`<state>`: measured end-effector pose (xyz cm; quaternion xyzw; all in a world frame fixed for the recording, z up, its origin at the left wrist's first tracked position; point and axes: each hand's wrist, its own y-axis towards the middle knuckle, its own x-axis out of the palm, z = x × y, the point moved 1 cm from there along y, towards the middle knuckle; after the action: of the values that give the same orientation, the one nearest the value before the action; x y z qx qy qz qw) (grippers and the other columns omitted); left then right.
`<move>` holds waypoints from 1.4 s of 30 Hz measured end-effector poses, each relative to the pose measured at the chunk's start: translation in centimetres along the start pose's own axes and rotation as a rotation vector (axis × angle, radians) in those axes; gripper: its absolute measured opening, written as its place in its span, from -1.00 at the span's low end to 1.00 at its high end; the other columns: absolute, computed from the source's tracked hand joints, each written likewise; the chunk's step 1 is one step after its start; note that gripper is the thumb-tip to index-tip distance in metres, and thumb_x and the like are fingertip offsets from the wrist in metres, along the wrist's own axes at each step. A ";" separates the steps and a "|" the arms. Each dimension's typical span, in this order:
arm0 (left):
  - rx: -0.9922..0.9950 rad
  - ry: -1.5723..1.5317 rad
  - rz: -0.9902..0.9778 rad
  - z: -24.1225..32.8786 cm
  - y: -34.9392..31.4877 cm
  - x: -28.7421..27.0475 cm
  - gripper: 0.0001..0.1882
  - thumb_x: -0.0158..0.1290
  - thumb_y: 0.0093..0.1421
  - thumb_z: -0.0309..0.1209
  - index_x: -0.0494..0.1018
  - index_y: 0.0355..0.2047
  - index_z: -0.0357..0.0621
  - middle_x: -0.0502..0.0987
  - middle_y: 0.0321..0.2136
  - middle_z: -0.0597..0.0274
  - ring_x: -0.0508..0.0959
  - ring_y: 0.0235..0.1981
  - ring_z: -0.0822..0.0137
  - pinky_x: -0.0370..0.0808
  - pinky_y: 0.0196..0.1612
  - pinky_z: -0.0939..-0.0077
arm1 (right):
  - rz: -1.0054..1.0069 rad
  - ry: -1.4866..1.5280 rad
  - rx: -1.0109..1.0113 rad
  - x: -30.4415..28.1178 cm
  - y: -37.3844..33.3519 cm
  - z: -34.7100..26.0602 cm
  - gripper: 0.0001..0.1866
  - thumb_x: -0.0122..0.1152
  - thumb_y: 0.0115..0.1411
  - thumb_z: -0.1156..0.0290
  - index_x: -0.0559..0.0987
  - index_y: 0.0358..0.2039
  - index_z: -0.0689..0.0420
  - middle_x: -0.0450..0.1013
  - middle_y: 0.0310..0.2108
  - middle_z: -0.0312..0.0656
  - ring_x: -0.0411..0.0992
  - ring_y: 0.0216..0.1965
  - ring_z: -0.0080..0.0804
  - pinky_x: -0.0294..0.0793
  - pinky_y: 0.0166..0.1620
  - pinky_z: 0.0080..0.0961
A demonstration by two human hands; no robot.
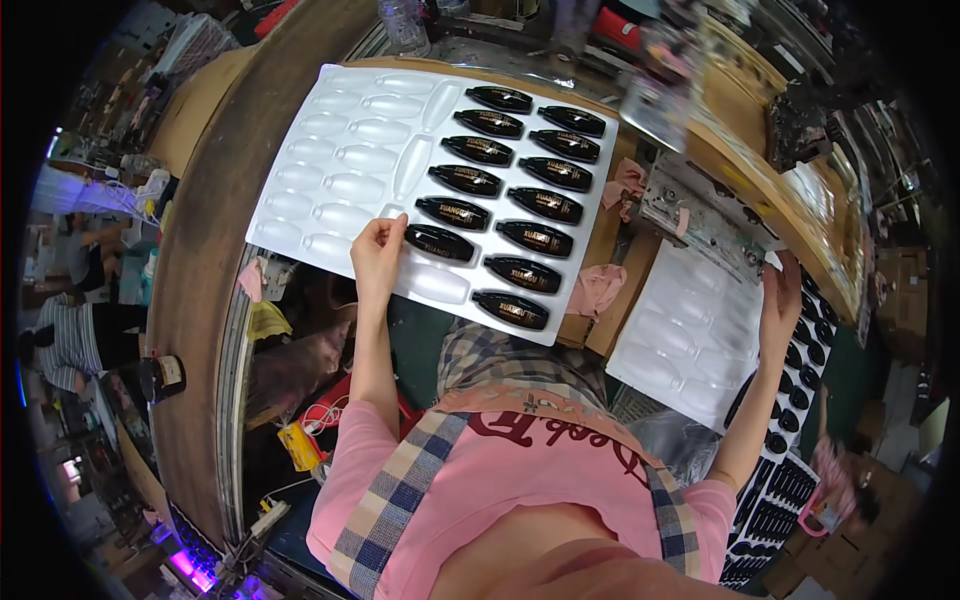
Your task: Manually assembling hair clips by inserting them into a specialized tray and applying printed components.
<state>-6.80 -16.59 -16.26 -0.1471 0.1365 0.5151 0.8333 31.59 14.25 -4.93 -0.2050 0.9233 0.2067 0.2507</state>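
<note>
A white moulded tray [330,97] lies in front of me, with rows of glossy black bottle-shaped pieces [540,204] in its right half; most carry gold print. My left hand [377,260] is closed in a pinch at the narrow end of the lowest black piece [440,244] in the inner column, on which no print shows. My right hand [781,305] reaches up at the right, beside the metal fixture of a machine [700,215]; its fingers are partly hidden and I cannot make out what they hold. Below that fixture lies a second white tray [690,330] with hollows.
A wooden-edged frame [780,165] slants above the fixture. Pink cloths [598,290] lie between the trays. More black pieces [775,495] fill trays at the lower right. A brown table edge [195,300] curves along the left. Another person [75,340] in stripes is at the far left.
</note>
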 end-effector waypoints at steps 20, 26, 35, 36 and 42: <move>0.599 0.075 0.050 9.1 0.3 4.3 -0.89 0.00 0.07 -0.48 0.40 -0.48 -0.31 0.43 -0.57 0.06 0.44 -0.54 0.18 0.37 -0.44 0.46 | -0.180 -1.043 -0.566 6.0 9.8 14.2 -0.55 0.00 0.07 0.16 0.36 -0.07 0.14 0.31 -0.08 -0.03 0.24 -0.04 -0.09 0.16 0.03 -0.29; 1.021 0.133 -0.317 19.2 1.0 15.3 -0.83 0.01 0.01 -0.50 0.41 -0.34 -0.25 0.45 -0.34 0.05 0.41 -0.24 0.04 0.29 -0.17 0.26 | 0.044 -0.904 -0.462 5.6 8.7 10.6 -0.53 0.11 0.02 0.18 0.37 -0.08 0.15 0.31 -0.08 -0.06 0.20 0.00 -0.09 0.13 0.05 -0.26; 1.439 -0.007 -0.179 19.7 7.6 23.8 -0.80 -0.07 0.06 -0.39 0.37 -0.29 -0.16 0.45 -0.31 0.16 0.45 -0.32 0.20 0.36 -0.21 0.46 | -0.159 -0.118 0.390 0.2 3.7 2.5 -0.67 0.21 -0.02 0.40 0.42 -0.23 0.24 0.38 -0.25 -0.16 0.33 -0.22 -0.41 0.34 -0.25 -0.48; 1.372 -0.019 -0.212 20.1 7.5 23.9 -0.80 -0.07 0.06 -0.38 0.37 -0.29 -0.16 0.45 -0.31 0.17 0.45 -0.32 0.21 0.36 -0.22 0.47 | -0.146 -0.006 0.293 -0.4 3.1 3.1 -0.63 0.27 -0.07 0.33 0.43 -0.28 0.25 0.36 -0.30 -0.21 0.30 -0.30 -0.55 0.33 -0.35 -0.57; 0.847 -0.380 -0.407 22.5 7.9 22.8 -0.79 -0.06 0.08 -0.36 0.38 -0.28 -0.17 0.45 -0.32 0.22 0.44 -0.32 0.31 0.36 -0.22 0.51 | -0.126 -0.045 0.046 1.2 3.6 -3.6 -0.44 0.35 -0.16 0.20 0.40 -0.17 0.22 0.35 -0.17 -0.15 0.27 -0.13 -0.40 0.24 -0.10 -0.54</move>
<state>-2.35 14.09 -5.08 0.2765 0.1480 0.2592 0.9135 27.59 15.17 -1.77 -0.2519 0.9073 0.1736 0.2885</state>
